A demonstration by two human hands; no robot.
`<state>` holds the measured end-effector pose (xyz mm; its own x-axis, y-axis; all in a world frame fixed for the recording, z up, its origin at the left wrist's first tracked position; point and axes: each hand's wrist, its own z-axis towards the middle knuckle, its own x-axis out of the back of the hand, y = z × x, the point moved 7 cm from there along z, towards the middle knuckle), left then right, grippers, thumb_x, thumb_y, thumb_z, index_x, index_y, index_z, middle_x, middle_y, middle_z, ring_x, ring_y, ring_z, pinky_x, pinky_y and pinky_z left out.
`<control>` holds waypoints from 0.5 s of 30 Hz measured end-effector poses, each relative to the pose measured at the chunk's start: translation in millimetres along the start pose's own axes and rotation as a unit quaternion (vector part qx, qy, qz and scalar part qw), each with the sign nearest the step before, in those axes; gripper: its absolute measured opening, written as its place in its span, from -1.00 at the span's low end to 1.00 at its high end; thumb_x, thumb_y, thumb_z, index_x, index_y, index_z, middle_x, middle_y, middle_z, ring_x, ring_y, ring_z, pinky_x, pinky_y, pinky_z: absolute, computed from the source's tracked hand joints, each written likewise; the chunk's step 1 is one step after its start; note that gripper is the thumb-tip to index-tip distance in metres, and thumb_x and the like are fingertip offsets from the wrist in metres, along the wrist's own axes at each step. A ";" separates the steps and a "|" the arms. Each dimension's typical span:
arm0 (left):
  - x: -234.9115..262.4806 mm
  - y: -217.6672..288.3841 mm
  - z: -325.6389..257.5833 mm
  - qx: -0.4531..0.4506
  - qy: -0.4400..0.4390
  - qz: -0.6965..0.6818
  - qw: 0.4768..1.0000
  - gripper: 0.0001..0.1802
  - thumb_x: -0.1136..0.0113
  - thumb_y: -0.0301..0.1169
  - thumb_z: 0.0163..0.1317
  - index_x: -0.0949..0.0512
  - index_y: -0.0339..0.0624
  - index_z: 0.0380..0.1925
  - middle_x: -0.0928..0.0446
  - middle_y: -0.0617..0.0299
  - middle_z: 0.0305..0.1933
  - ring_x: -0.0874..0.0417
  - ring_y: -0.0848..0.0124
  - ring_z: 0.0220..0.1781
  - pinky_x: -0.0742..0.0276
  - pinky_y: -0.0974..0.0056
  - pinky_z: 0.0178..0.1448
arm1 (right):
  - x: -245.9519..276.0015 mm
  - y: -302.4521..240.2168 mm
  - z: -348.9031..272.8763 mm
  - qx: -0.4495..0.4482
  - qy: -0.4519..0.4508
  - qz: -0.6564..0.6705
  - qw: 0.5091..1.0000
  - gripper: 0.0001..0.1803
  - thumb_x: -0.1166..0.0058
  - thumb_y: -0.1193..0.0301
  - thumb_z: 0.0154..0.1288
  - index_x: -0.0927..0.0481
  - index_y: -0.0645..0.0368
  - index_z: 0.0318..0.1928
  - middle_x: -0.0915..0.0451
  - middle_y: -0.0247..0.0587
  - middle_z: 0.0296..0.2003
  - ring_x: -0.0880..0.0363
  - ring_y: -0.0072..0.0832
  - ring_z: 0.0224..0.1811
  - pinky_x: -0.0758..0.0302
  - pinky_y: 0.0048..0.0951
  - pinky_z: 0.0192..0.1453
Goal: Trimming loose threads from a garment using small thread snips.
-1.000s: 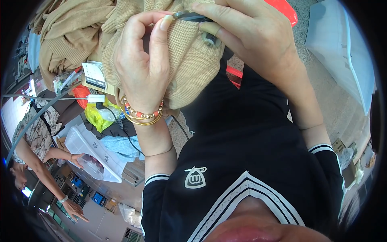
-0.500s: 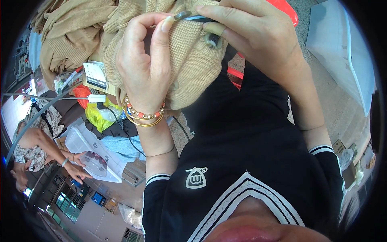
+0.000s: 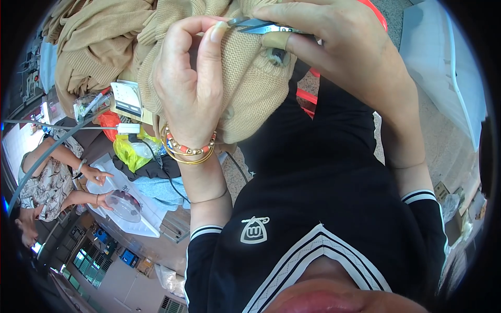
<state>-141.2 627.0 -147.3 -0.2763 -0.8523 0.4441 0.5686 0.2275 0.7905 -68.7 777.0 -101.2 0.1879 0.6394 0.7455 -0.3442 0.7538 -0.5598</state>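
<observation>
A beige knitted garment (image 3: 255,86) hangs at the top middle, in front of my black top. Thumb and index finger of my left hand (image 3: 190,86) pinch a small dark round piece, likely a button (image 3: 236,22), at the knit's upper edge. My right hand (image 3: 339,41) is closed around a pair of thread snips (image 3: 255,28), whose two blades are parted and point at that button; the handles are hidden by the hand. A tan cover wraps my right thumb. Below that thumb, another dark button (image 3: 276,56) sits on the knit.
More beige knitwear (image 3: 99,41) is heaped at upper left. Beside it lie a booklet (image 3: 127,98), a yellow bag (image 3: 130,151) and a cable with a white plug (image 3: 128,128). At left, a co-worker's hands are near a clear container (image 3: 123,207). A translucent bin (image 3: 438,62) stands at right.
My right hand has shifted slightly right, and the snips' blades now show, parted. My left hand keeps its pinch. The co-worker's one hand has lifted away from the clear container.
</observation>
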 end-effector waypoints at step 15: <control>0.9 3.8 3.3 -0.067 0.012 0.035 0.997 -0.94 -0.19 -0.52 0.29 -0.55 -0.28 -0.28 -0.60 0.15 -0.19 -0.59 0.37 -0.24 -0.48 0.36 -0.16 | -4.7 -0.5 1.9 -0.017 -0.017 0.006 1.000 -0.84 -0.14 0.44 0.21 -0.54 0.24 -0.23 -0.50 -0.10 -0.33 -0.57 -0.15 -0.28 -0.51 -0.29 -0.21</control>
<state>-141.9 628.7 -142.5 -0.2145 -0.8486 0.4836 0.6839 0.2230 0.6946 -71.2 773.3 -103.7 0.1517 0.6436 0.7502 -0.3139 0.7510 -0.5809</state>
